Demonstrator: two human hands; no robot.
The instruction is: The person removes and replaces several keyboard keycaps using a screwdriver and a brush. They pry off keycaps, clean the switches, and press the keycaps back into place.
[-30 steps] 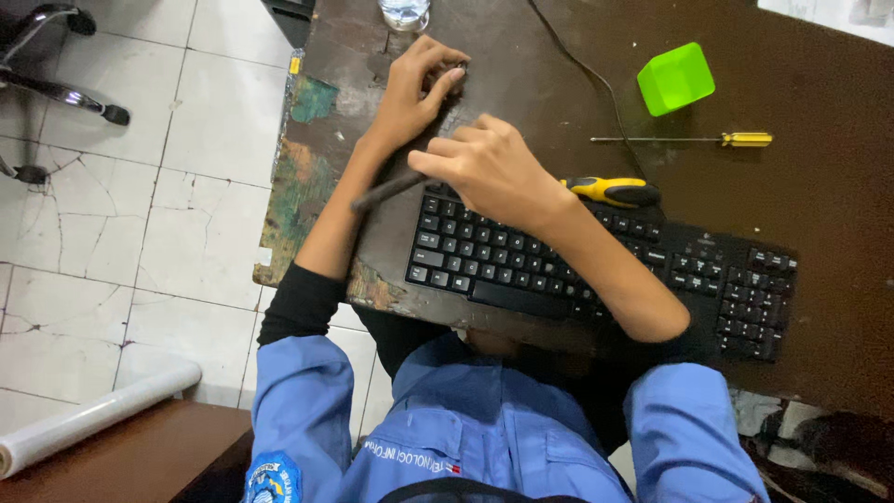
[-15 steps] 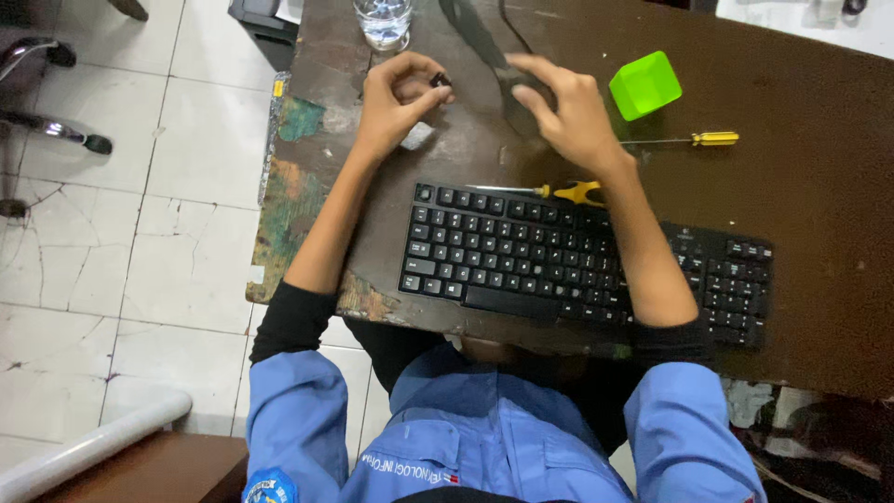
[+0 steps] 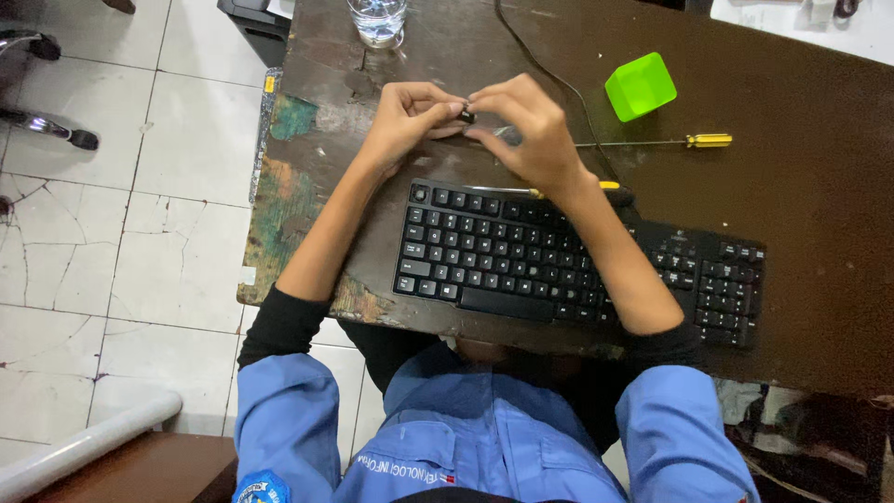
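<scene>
Both hands have met since half a second ago: your left hand [image 3: 402,121] and right hand [image 3: 526,130] pinch a small dark part [image 3: 467,116] near the table's [image 3: 819,233] far edge, beyond the keyboard [image 3: 521,261]. Keep wrists planted, grip light.

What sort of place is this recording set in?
Probably a repair or training workshop: a worn wooden table holds a black keyboard, two yellow-handled screwdrivers, and both hands pinch a small dark part.
</scene>
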